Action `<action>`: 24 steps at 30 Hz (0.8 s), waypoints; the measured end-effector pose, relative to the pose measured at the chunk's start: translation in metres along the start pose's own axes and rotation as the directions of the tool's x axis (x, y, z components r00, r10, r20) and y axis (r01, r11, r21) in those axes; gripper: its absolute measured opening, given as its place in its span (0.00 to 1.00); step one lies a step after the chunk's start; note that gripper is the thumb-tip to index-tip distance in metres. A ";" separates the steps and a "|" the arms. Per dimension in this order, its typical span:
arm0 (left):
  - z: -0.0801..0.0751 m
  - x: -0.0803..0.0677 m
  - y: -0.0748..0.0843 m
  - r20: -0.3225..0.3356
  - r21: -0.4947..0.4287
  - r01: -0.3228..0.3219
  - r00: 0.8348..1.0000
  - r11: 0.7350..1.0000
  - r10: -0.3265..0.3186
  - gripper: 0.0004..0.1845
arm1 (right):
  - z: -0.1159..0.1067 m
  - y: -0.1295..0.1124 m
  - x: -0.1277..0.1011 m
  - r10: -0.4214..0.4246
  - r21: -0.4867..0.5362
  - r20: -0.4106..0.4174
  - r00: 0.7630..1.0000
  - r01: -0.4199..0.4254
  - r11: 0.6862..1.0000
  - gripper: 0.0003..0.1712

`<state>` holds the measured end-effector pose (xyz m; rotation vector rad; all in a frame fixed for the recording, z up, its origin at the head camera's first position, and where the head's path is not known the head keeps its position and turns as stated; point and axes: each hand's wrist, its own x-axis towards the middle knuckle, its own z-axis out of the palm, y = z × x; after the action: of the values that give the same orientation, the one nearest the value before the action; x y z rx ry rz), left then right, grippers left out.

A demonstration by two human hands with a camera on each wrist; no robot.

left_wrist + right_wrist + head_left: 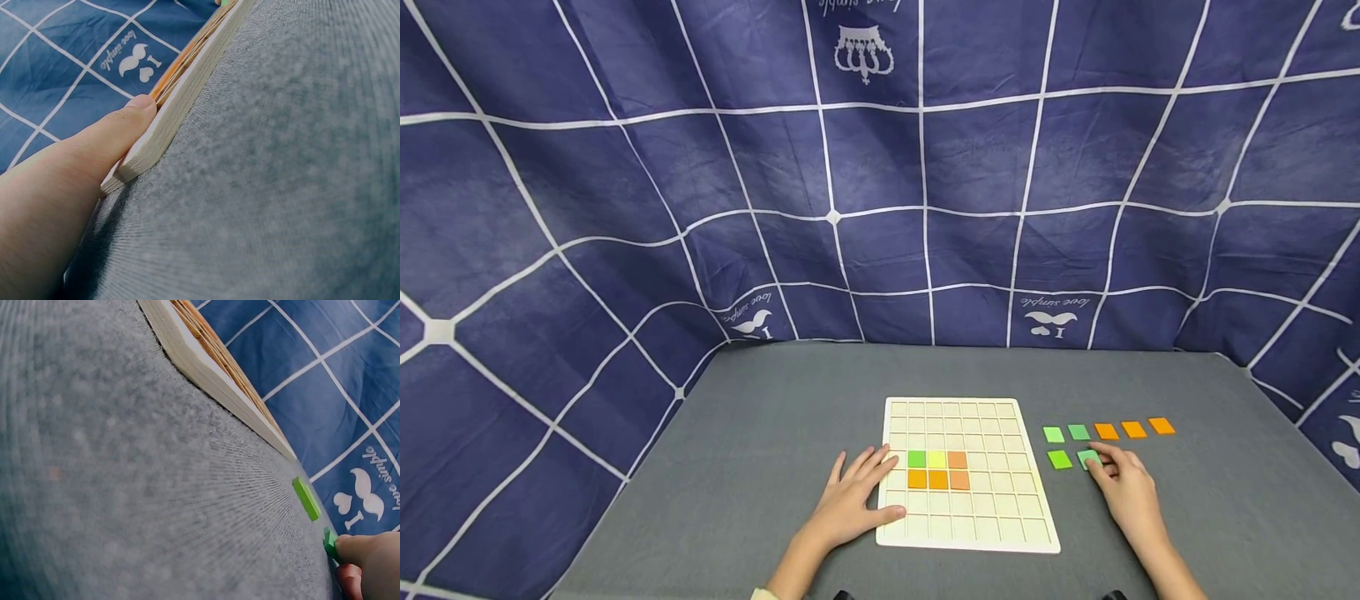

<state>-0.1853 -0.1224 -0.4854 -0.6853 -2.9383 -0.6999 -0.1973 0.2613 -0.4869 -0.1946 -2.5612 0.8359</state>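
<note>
Our left hand [848,502] lies spread on the board [962,504]; if our right hand [1126,487] slackens, its pinched mint tile [1086,457] could fall.

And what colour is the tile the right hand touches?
Green; the tile shows best in the head view.

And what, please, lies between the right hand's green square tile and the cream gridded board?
One lime-green square tile, beside the board, as the head view shows.
</note>
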 end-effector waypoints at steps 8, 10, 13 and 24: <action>0.000 0.000 0.000 0.012 -0.003 0.015 1.000 1.000 -0.015 0.40 | 0.001 -0.002 -0.001 0.097 0.022 0.016 0.995 -0.097 0.995 0.15; 0.000 0.001 0.001 0.025 -0.010 0.029 0.999 1.000 -0.028 0.39 | -0.001 -0.004 -0.001 0.121 0.043 0.007 0.993 -0.121 0.992 0.15; -0.001 0.001 0.001 0.034 -0.010 0.036 0.999 0.999 -0.036 0.39 | -0.004 -0.007 -0.002 0.136 0.087 -0.023 0.990 -0.133 0.987 0.15; 0.000 0.001 0.001 0.014 -0.012 0.020 1.000 1.000 -0.020 0.39 | -0.009 -0.038 -0.008 0.037 0.130 0.014 0.999 -0.038 0.991 0.12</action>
<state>-0.1860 -0.1210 -0.4850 -0.6654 -2.9599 -0.7177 -0.1863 0.2336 -0.4610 -0.1987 -2.5093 1.0177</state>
